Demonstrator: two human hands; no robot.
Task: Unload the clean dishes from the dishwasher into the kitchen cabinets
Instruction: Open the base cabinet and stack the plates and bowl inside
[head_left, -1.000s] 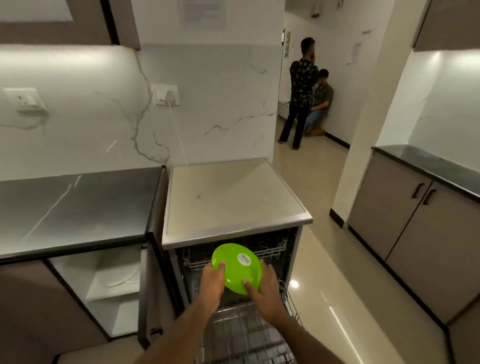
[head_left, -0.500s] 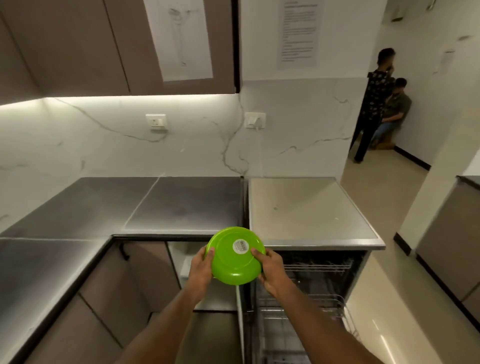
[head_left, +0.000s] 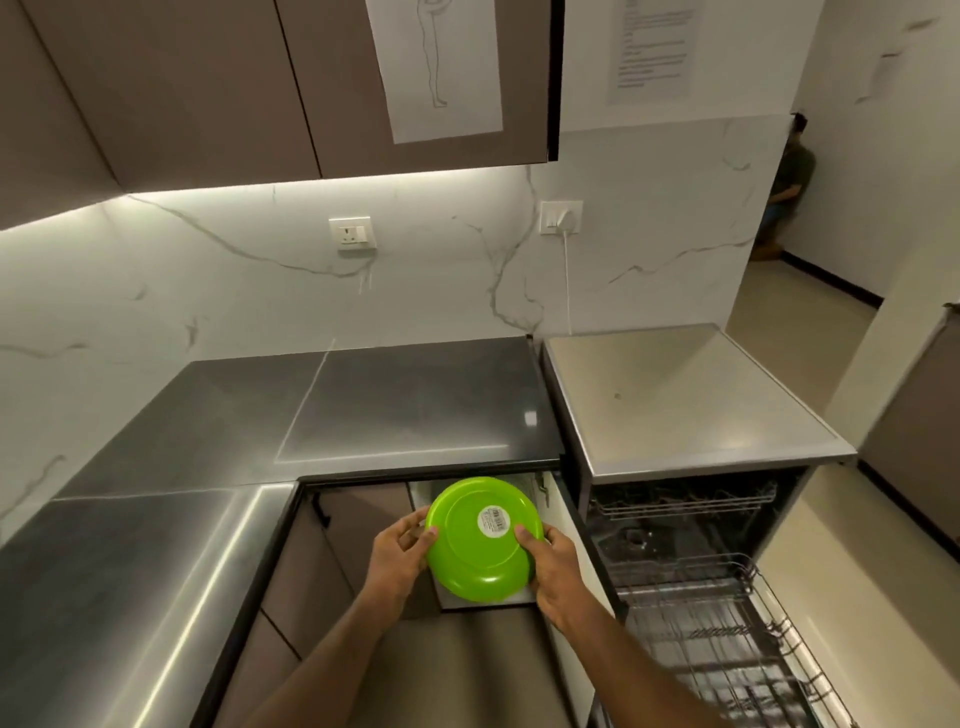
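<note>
Head view shows the green plate (head_left: 483, 540) held underside up, its white sticker facing the camera, between both hands in front of the open lower cabinet (head_left: 524, 486) under the dark countertop (head_left: 395, 405); the left hand (head_left: 397, 558) grips its left rim with curled fingers and the thumb on the back, and the right hand (head_left: 553, 569) grips its right rim the same way. Half a second ago the plate was higher, level with the counter edge, and it now sits lower, against the cabinet opening. Just right, the dishwasher (head_left: 691, 415) stands open with its wire racks (head_left: 696, 613) pulled out. Far behind are a marble backsplash (head_left: 208, 291) with two wall sockets (head_left: 350, 234), brown upper cabinets (head_left: 208, 83) carrying a taped paper, and a person (head_left: 792, 176) at the far right
</note>
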